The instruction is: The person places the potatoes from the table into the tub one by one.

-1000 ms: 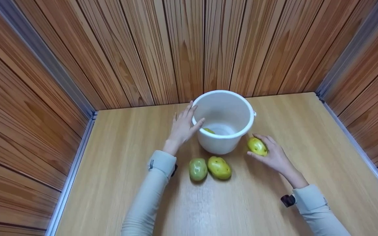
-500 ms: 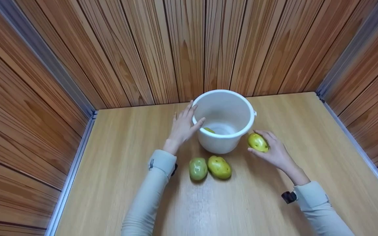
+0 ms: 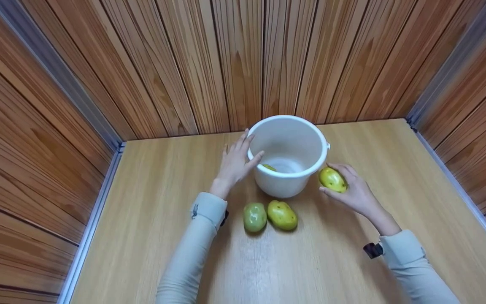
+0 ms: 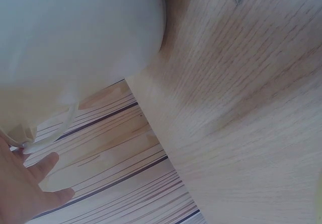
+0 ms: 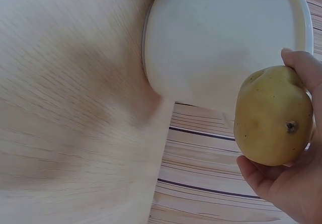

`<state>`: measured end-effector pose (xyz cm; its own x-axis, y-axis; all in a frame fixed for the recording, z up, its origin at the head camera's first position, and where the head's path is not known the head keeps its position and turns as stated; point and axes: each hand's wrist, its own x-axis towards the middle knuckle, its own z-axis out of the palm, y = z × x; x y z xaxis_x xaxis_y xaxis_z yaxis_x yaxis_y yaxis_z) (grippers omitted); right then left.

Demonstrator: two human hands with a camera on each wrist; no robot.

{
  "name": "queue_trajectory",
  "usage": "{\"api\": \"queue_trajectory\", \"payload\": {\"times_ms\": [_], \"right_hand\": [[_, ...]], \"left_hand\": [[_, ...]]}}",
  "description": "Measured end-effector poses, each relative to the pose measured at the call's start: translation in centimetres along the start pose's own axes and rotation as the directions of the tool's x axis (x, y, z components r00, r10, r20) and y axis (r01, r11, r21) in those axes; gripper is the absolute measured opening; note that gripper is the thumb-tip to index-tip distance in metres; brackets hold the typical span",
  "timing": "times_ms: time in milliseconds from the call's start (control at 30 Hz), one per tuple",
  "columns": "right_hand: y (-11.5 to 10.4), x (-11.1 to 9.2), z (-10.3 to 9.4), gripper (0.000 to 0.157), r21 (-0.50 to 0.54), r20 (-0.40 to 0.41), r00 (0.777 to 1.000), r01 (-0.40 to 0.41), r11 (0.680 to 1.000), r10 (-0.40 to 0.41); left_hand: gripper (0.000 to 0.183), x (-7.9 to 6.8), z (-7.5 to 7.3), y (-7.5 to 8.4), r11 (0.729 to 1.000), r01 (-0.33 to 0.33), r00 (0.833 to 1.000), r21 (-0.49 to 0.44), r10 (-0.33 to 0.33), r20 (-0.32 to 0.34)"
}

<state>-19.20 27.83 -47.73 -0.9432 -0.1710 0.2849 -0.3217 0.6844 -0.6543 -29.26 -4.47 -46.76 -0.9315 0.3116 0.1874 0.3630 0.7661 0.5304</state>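
A white bucket (image 3: pixel 287 185) stands on the table near the back wall. My left hand (image 3: pixel 235 164) rests on its left rim, fingers spread and fairly straight. Seen in the left wrist view, those fingers (image 4: pixel 53 196) stick out beside the bucket's handle (image 4: pixel 60 133). My right hand (image 3: pixel 355 192) grips a yellow potato (image 5: pixel 274 116) between thumb and fingers, in the air just right of the bucket and below its rim. Inside the bucket part of another yellow thing (image 3: pixel 269 167) shows, mostly hidden by the near wall.
In front of the bucket lie a smooth green oval thing (image 3: pixel 255 217) and a yellow potato (image 3: pixel 282 215), side by side. The wooden table (image 3: pixel 150 202) meets plank walls (image 3: pixel 175 67) at the back and sides, with metal strips (image 3: pixel 91 219) along the side edges.
My right hand has lifted the potato slightly upward, a little away from the table. My left hand has stayed at the rim, and the bucket and the two things in front keep their places.
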Motion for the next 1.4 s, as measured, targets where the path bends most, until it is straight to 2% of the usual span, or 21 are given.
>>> {"api": "queue_trajectory", "payload": {"times_ms": [333, 567, 800, 1100, 1400], "right_hand": [[-0.1, 0.1, -0.5, 0.068, 0.0, -0.007, 1.0, 0.001, 1.0, -0.001], [-0.3, 0.5, -0.8, 0.068, -0.058, -0.021, 0.998, 0.053, 0.997, -0.054], [-0.5, 0.7, -1.1, 0.069, -0.046, -0.014, 1.0, 0.028, 0.999, -0.028], [-0.7, 1.1, -1.6, 0.068, -0.053, -0.027, 0.998, 0.059, 0.997, -0.06], [-0.8, 1.3, -1.8, 0.068, -0.058, -0.024, 0.998, 0.056, 0.997, -0.058]], "left_hand": [[0.075, 0.0, -0.1, 0.2, 1.0, -0.007, 1.0, -0.007, 0.007, 0.0], [0.072, 0.1, -0.2, 0.4, 0.999, -0.022, 1.0, 0.03, 0.022, -0.007], [0.073, 0.1, -0.3, 0.5, 1.0, -0.013, 1.0, 0.01, 0.013, -0.001], [0.077, 0.0, 0.0, 0.2, 1.0, -0.004, 1.0, 0.015, 0.004, 0.004], [0.076, 0.0, 0.1, 0.0, 1.0, -0.003, 1.0, 0.013, 0.003, -0.003]]}}
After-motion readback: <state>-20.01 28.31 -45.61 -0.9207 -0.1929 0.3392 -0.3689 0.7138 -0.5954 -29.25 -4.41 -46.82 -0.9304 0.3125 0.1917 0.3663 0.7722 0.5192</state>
